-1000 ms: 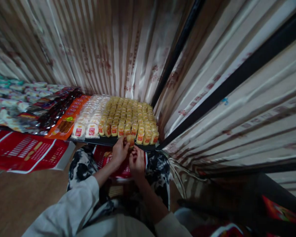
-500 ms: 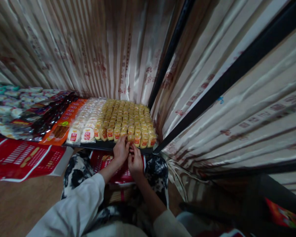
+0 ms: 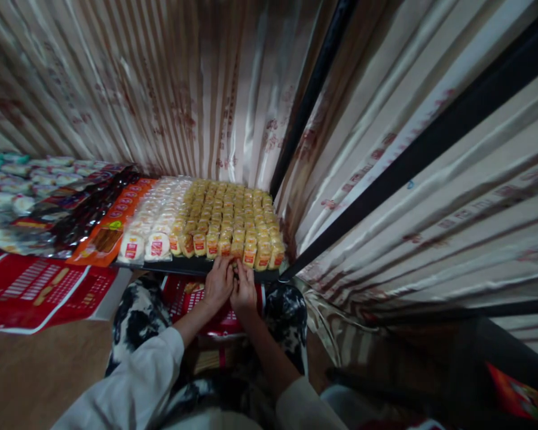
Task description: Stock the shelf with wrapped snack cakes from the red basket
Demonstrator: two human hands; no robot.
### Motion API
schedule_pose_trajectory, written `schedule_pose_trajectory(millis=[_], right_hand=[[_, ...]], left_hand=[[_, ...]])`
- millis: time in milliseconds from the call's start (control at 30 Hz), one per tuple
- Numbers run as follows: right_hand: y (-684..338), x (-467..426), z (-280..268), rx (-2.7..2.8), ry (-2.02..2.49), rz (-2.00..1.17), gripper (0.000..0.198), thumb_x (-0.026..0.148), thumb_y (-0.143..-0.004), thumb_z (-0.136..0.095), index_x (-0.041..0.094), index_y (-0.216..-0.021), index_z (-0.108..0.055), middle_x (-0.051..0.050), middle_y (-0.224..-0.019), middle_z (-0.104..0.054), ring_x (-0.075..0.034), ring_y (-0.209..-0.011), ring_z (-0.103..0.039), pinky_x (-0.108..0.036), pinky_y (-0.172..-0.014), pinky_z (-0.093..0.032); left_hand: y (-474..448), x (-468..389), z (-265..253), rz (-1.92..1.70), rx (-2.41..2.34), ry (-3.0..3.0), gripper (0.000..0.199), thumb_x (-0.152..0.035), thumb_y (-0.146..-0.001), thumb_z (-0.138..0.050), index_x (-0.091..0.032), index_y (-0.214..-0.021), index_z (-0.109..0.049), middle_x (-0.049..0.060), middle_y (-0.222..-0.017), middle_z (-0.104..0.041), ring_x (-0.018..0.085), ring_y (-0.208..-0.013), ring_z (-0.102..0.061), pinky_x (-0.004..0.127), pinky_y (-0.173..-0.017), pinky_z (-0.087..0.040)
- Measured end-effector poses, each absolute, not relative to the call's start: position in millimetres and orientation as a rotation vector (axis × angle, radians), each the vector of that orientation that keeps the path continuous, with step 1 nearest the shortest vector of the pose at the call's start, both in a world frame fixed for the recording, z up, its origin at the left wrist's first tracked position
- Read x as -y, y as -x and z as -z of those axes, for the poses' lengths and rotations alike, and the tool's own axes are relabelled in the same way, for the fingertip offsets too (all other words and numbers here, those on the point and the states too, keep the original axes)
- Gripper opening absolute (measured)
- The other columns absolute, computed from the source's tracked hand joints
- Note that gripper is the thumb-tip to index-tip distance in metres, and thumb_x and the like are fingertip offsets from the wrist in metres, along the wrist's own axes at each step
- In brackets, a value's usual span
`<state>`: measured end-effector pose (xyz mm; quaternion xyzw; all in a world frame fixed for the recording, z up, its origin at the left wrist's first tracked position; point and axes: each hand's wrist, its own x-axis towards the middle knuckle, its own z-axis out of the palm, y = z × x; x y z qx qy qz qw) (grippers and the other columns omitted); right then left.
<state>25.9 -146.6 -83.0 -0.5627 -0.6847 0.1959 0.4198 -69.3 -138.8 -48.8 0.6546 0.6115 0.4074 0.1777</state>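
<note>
Those yellow snack packs (image 3: 233, 215) are jammed so tight along the shelf's (image 3: 192, 266) front edge that one nudge could tip the front row off, and both the left hand (image 3: 218, 285) and right hand (image 3: 244, 291) are curled, pinching one pack (image 3: 237, 251) there.

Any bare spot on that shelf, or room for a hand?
The yellow packs and white round packs fill the black tray edge to edge; only its front lip shows bare, where the left hand and right hand meet. Open wooden floor lies below the red boxes.
</note>
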Motion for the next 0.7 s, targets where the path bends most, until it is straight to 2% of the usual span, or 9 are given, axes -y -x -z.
schedule_pose_trajectory(millis=[167, 333, 400, 533, 700], right_hand=[[-24, 146, 84, 1.768, 1.432, -0.442, 0.054, 0.019, -0.085, -0.037, 0.012, -0.139, -0.037, -0.017, -0.119, -0.051, -0.022, -0.109, -0.054, -0.034, -0.089, -0.05], [-23, 146, 85, 1.828, 1.478, -0.38, 0.06, 0.02, -0.084, -0.042, 0.015, -0.142, -0.031, -0.016, -0.118, -0.052, -0.024, -0.113, -0.05, -0.037, -0.091, -0.049], [-22, 147, 86, 1.813, 1.482, -0.387, 0.059, 0.018, -0.084, -0.039, 0.016, -0.142, -0.03, -0.015, -0.119, -0.051, -0.023, -0.113, -0.049, -0.036, -0.091, -0.049], [-21, 146, 86, 1.818, 1.472, -0.395, 0.06, 0.013, -0.082, -0.035, 0.011, -0.141, -0.032, -0.017, -0.12, -0.05, -0.023, -0.116, -0.046, -0.039, -0.096, -0.045], [-20, 143, 84, 1.824, 1.495, -0.396, 0.06, 0.013, -0.08, -0.037, 0.007, -0.14, -0.034, -0.019, -0.121, -0.05, -0.026, -0.117, -0.045, -0.041, -0.096, -0.045]], left_hand=[[72, 135, 51, -1.069, -1.733, -1.904, 0.038, -0.016, -0.088, -0.032, -0.014, -0.121, -0.051, 0.012, -0.117, -0.054, 0.018, -0.109, -0.054, 0.033, -0.097, -0.043], [72, 139, 49, -1.043, -1.827, -1.919, 0.04, -0.016, -0.086, -0.036, -0.017, -0.122, -0.052, 0.01, -0.113, -0.053, 0.018, -0.103, -0.056, 0.031, -0.092, -0.047], [73, 143, 51, -1.101, -1.937, -1.906, 0.041, -0.015, -0.085, -0.038, -0.016, -0.124, -0.05, 0.012, -0.116, -0.05, 0.02, -0.107, -0.053, 0.033, -0.092, -0.047], [79, 145, 59, -1.21, -1.974, -1.957, 0.048, -0.013, -0.084, -0.039, -0.014, -0.132, -0.042, 0.014, -0.131, -0.041, 0.023, -0.124, -0.039, 0.039, -0.102, -0.039], [84, 136, 62, -1.162, -1.864, -2.077, 0.051, -0.007, -0.082, -0.036, -0.012, -0.134, -0.039, 0.014, -0.135, -0.042, 0.022, -0.128, -0.035, 0.041, -0.108, -0.033]])
